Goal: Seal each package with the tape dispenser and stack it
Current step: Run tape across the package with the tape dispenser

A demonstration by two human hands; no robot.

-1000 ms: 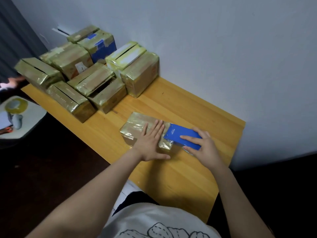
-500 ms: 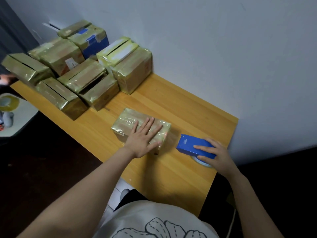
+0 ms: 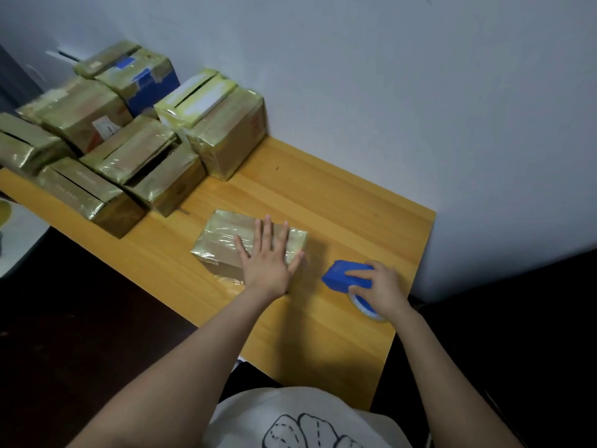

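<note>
Having come off the package [image 3: 226,236], the tape dispenser [image 3: 337,278] sits on the table [image 3: 323,344] to its right, gripped by the right hand [image 3: 384,287]; the left hand [image 3: 268,265] lies flat on the package. Sealing appears done; stacking remains.

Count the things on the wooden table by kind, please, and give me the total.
Taped packages in the pile: 10, though overlap makes this unsure
Package under the left hand: 1
Blue tape dispenser in the right hand: 1
Total: 12
</note>
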